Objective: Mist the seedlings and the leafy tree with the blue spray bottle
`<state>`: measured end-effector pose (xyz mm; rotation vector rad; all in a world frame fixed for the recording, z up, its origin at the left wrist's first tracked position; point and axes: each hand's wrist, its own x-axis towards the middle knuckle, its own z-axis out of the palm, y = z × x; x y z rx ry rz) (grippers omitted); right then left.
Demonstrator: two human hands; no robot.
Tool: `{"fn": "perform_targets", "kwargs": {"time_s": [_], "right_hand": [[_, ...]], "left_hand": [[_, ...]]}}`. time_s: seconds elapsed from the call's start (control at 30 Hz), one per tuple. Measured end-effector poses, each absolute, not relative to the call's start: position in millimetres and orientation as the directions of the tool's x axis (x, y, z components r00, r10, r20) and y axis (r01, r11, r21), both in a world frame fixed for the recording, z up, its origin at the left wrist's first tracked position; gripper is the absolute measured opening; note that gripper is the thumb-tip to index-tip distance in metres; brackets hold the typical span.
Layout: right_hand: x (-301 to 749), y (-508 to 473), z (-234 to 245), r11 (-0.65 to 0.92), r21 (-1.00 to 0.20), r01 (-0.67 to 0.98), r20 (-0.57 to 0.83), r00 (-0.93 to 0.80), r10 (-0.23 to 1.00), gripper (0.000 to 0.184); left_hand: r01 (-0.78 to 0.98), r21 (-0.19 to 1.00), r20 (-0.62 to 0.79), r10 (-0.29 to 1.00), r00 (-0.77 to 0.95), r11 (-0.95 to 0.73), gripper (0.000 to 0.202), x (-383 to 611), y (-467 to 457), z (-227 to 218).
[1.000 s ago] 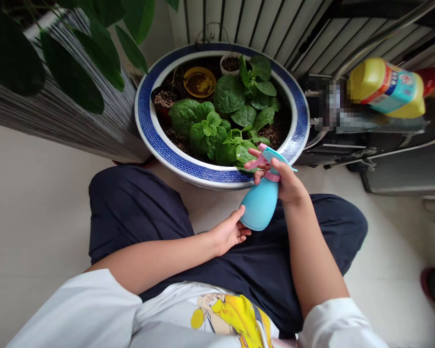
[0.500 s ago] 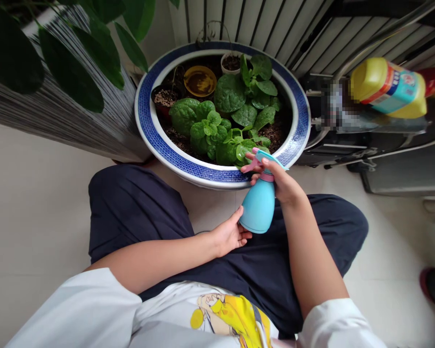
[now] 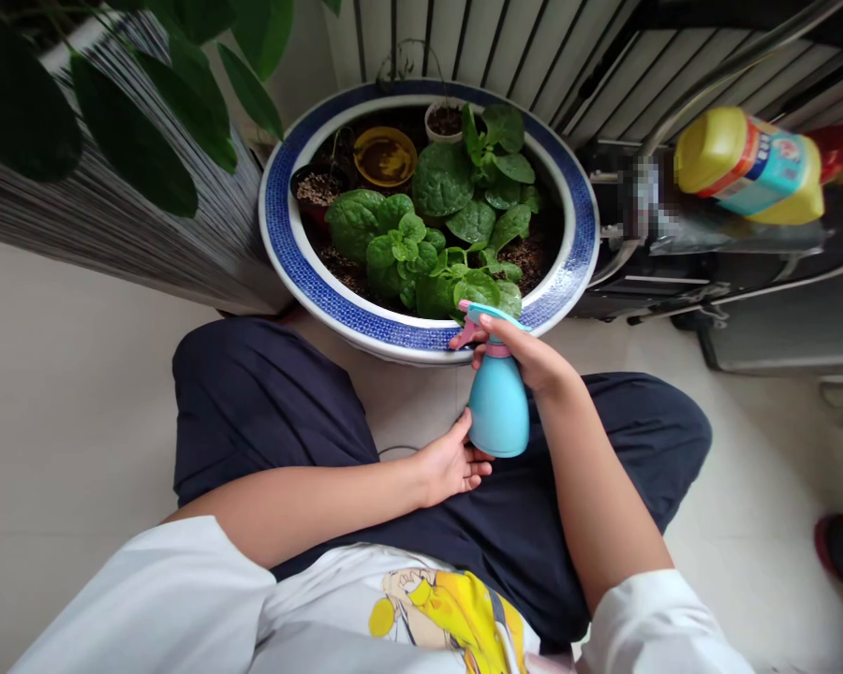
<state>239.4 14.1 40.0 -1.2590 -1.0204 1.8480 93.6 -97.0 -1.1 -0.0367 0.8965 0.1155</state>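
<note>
My right hand (image 3: pixel 526 360) grips the neck of a light blue spray bottle (image 3: pixel 498 412) with a pink trigger, fingers curled round the trigger. Its nozzle points at the green leafy plants (image 3: pixel 439 229) in a large white bowl planter with a blue rim (image 3: pixel 281 234). My left hand (image 3: pixel 453 463) is under the bottle's base, fingers loosely spread, thumb touching the bottle's lower left side. Both hands hover over my dark-trousered lap, just in front of the planter's near rim.
Inside the planter sit a yellow dish (image 3: pixel 385 154) and small pots (image 3: pixel 447 119). A ribbed grey pot with big dark leaves (image 3: pixel 112 122) stands at the left. A yellow bottle (image 3: pixel 748 167) lies on a metal rack at the right, before a slatted wall. Pale floor tiles surround me.
The spray bottle has swung left and more upright, its nozzle moving left along the planter's near rim. My left hand shifted slightly down under the base.
</note>
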Motion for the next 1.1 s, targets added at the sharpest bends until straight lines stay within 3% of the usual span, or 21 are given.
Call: {"fn": "perform_targets", "kwargs": {"time_s": [0.37, 0.67, 0.87, 1.1], "right_hand": [[244.9, 15.4, 41.7, -0.412, -0.902, -0.13, -0.37, -0.262, 0.892, 0.055], [239.2, 17.3, 43.8, -0.449, -0.889, -0.087, -0.398, -0.336, 0.854, 0.046], [241.3, 18.8, 42.6, -0.434, -0.891, -0.133, -0.406, -0.197, 0.893, 0.058], [241.0, 17.3, 42.5, -0.431, -0.898, -0.087, -0.382, -0.33, 0.863, 0.047]], "left_hand": [[-0.16, 0.028, -0.769, 0.123, 0.627, 0.987, 0.059, 94.0, -89.6, -3.7], [-0.122, 0.014, -0.757, 0.09, 0.648, 0.992, 0.062, 94.4, -95.6, -0.8], [-0.179, 0.029, -0.752, 0.139, 0.644, 0.983, 0.062, 93.6, -91.8, -2.8], [-0.154, 0.018, -0.746, 0.116, 0.656, 0.988, 0.061, 94.2, -95.7, -4.3]]}}
